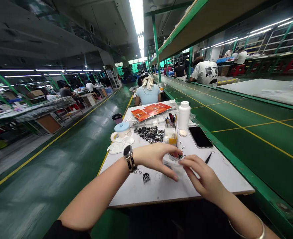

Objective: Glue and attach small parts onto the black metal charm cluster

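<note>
My left hand (155, 157), with a watch and dark beaded bracelet at the wrist, reaches over the white table, its thumb spread away from its fingers. Between both hands is a small clear plastic bag (172, 163), partly hidden by the fingers. The fingertips of my right hand (202, 177) pinch the bag's edge. Whether anything lies inside the bag I cannot make out. Below my left wrist sits a little cluster of black and silver parts (146, 177). A larger heap of similar parts (150, 133) lies beyond my hands. Black tweezers (208, 158) rest beyond my right hand.
Behind the heap stand a clear holder with tools (170, 131), a white bottle (184, 116) and orange-red packets (151, 111). A phone (200, 137) lies at right, a blue-lidded cup (122, 129) at left. A green conveyor (236, 132) borders the table; a person (147, 94) sits ahead.
</note>
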A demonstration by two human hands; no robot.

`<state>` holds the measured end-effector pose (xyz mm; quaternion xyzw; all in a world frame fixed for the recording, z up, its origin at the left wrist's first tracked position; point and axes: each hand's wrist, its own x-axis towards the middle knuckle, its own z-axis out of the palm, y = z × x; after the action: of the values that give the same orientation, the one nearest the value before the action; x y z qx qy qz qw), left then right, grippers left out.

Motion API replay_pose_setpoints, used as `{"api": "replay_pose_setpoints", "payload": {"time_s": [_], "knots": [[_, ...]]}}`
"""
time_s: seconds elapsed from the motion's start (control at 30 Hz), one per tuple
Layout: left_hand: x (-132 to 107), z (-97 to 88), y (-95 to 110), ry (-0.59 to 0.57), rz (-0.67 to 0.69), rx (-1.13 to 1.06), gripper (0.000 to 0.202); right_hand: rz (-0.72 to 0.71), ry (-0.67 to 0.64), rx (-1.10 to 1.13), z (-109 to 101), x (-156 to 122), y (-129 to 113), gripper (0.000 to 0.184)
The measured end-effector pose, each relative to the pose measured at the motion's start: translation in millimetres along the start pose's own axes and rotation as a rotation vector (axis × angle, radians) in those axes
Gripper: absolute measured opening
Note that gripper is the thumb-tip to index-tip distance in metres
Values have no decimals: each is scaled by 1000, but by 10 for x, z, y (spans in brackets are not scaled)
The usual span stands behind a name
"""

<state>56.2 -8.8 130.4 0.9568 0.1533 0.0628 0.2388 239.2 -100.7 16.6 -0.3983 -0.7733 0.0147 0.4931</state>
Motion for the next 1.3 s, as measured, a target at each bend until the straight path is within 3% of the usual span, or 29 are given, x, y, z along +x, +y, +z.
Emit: {"api": "replay_pose_setpoints", "payload": {"time_s": [0.1, 0.17, 0.37, 0.8, 1.0, 1.17, 1.3], "knots": [[-11, 162, -1, 92, -90, 193, 21, 139, 144, 101, 55, 18, 140, 20], [16, 226, -46, 141, -122, 216, 12, 222, 204, 160, 98, 20, 204, 19], [55, 237, -58, 223, -134, 199, 12, 319, 152, 284, 95, 107, 225, 14], [12, 352, 81, 389, -56, 329, 8, 226, 129, 271, 58, 241, 33, 7], [-127, 139, 194, 432, -81, 427, 8, 244, 263, 219, -129, 255, -6, 5], [-292, -85, 245, 395, -130, 480, 11, 263, 346, 201, -278, 329, 54, 3], [-389, -371, 251, 397, -201, 483, 12, 287, 197, 201, -398, 482, -14, 9]]}}
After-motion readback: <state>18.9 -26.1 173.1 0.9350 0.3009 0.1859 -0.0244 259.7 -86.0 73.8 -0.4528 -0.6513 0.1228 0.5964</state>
